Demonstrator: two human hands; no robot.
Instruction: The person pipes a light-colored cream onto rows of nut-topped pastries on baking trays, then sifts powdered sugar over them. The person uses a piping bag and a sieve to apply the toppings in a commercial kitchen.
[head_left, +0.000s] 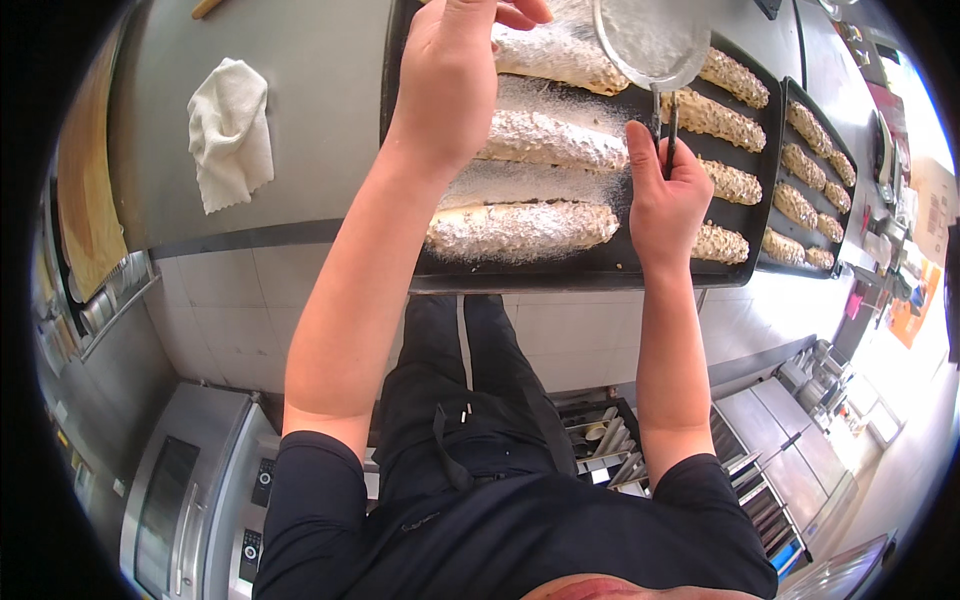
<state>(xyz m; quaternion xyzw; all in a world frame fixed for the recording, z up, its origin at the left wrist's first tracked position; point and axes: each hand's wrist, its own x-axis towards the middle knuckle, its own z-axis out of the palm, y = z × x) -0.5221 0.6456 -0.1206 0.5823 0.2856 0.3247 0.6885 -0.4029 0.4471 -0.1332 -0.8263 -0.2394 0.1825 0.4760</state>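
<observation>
My right hand (673, 195) grips the black handle of a round fine-mesh sieve (651, 41), which holds white powder. The sieve hangs over a dark baking tray (525, 281) bearing long, nut-studded loaves or pastries. White powder thickly coats the near-left pastry (525, 231) and the pastry behind it (555, 140), along with the tray around them. The ones right of the sieve, such as this pastry (720, 120), look bare of powder. My left hand (457, 75) is raised above the tray's left part, its fingers bent toward the sieve and partly cut off by the top edge.
A second dark tray (765, 262) with smaller nut-studded pieces adjoins on the right. On the steel worktop (315, 112) lies a crumpled white cloth (231, 135). Behind me stand an oven (169, 495) and a steel cabinet (795, 442); a wooden board (90, 165) is at far left.
</observation>
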